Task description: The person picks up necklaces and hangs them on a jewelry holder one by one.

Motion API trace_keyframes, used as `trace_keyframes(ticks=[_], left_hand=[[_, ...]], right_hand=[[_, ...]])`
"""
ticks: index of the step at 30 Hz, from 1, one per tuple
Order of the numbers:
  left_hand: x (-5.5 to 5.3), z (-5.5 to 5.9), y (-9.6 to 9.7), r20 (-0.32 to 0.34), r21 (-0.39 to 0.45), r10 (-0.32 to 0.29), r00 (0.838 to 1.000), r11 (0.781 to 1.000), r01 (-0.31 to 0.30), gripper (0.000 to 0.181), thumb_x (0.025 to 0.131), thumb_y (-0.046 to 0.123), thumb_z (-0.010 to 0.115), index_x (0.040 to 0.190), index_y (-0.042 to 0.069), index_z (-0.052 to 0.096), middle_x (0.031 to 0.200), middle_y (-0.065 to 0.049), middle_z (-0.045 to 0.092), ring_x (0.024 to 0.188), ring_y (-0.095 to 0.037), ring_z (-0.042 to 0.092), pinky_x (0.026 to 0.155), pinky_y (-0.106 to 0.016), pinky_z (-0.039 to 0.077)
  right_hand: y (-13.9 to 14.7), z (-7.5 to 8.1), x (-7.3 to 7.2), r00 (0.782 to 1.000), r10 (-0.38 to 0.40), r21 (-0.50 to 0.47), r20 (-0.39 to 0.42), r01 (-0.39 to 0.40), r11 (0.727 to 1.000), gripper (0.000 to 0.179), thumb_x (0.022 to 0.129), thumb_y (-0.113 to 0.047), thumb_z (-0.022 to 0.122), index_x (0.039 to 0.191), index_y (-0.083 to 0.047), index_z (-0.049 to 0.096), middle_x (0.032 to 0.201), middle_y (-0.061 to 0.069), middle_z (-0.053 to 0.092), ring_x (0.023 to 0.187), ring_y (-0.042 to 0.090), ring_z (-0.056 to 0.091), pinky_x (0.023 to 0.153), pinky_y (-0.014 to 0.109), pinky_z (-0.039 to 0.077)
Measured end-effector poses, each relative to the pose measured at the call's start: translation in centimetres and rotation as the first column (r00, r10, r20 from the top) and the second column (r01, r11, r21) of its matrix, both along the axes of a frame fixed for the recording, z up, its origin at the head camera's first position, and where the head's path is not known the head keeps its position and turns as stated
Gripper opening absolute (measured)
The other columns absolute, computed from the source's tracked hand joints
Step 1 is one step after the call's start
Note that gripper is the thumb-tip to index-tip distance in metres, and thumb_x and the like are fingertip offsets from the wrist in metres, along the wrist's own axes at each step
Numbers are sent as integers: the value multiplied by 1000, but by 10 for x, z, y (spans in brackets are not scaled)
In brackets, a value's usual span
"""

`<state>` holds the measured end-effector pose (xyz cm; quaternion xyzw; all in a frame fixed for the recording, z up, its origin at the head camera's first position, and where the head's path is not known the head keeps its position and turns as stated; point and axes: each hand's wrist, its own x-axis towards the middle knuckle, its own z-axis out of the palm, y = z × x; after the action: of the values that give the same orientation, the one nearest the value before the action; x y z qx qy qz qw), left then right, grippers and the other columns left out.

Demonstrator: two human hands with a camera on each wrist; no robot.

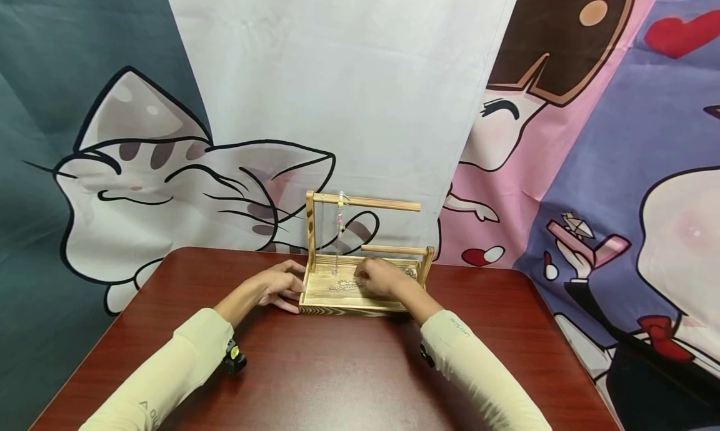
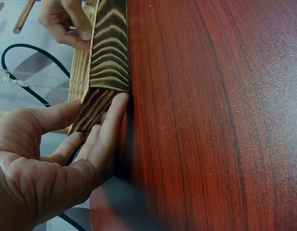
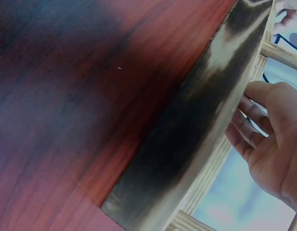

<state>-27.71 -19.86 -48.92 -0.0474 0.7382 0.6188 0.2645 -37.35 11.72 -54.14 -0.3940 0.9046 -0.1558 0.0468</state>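
A wooden jewelry stand with a shallow tray (image 1: pixel 332 309) sits on the table. My left hand (image 1: pixel 280 285) holds the tray's left end, thumb at the top rim and fingers against the outer side, as the left wrist view shows. Over the tray floor, my right hand (image 1: pixel 382 276) reaches down with curled fingers (image 3: pixel 256 113). A pale chain (image 1: pixel 344 285) lies in the tray and runs up to this hand; the fingertips are hidden behind the rim, so I cannot tell whether they pinch it. A beaded necklace (image 1: pixel 340 218) hangs from the upper bar (image 1: pixel 382 203).
A shorter lower bar (image 1: pixel 394 250) juts inward from the post at the tray's right end. More chain (image 1: pixel 409 272) lies in the tray's right part. The red-brown table (image 1: pixel 337 368) stands against a cartoon-printed cloth (image 1: pixel 349 94).
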Motion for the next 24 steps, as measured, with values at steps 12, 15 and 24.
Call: trace_keyframes(ticks=[12,15,24], left_hand=[[2,-2,1,10,5,8,1000,1000,-8,66,101,-7,62,160,2,34,138,-30,64,112,-35,74,84,-54,75],[3,-3,0,6,3,8,1000,1000,-8,66,101,-7,63,160,2,35,138,-30,64,112,-35,74,85,-55,75],[1,0,1,-3,-3,1,1000,1000,-1,68,99,-7,64,160,2,34,138,-30,63,113,-36,74,86,-55,75]], right_hand=[[-7,-21,-1,987,-24,32,-159,30,999,20,102,-22,71,84,-27,80,93,-9,76,89,10,71,79,34,67],[-12,-19,3,982,-22,54,-186,32,998,20,92,-12,69,79,-26,73,86,-6,71,80,13,67,69,37,63],[-16,-5,17,963,-22,99,-268,50,994,13,98,-15,69,87,-21,71,98,-1,71,84,19,71,71,42,66]])
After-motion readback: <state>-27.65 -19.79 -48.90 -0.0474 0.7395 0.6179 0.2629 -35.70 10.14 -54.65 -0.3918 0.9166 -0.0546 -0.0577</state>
